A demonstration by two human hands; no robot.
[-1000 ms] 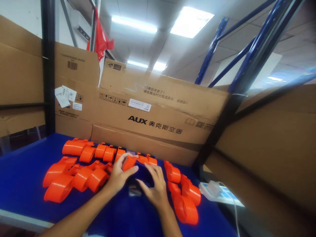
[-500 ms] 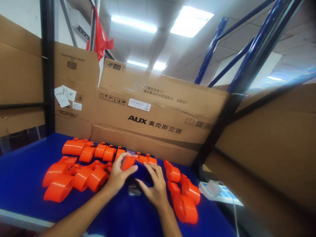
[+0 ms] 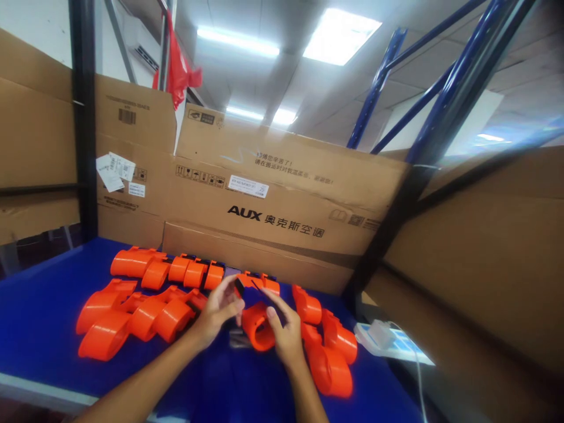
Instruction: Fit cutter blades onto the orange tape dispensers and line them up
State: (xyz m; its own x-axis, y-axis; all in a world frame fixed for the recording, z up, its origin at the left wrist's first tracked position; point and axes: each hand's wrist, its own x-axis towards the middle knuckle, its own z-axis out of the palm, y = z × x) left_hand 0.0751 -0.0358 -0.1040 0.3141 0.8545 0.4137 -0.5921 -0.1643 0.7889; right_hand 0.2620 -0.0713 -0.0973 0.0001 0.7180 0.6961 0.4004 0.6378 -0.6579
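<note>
In front of me both hands hold an orange plastic tape dispenser, its round ring facing me. My left hand is closed at its left, thumb bent across, by a small black piece at the fingertips. My right hand grips from the right, its thumb against the ring and its fingers reaching over the top. Part of the dispenser is hidden by my fingers. Beneath it a small greyish object lies on the blue table surface; I cannot make out its kind.
Several like orange dispensers lie left, in a back row and right. A cardboard wall stands behind, between dark rack posts. A white plug with a cable rests at the right.
The orange dispenser has been turned, so its ring now faces me below my fingers. A black piece now shows at my left fingertips. My right hand has shifted slightly right.
</note>
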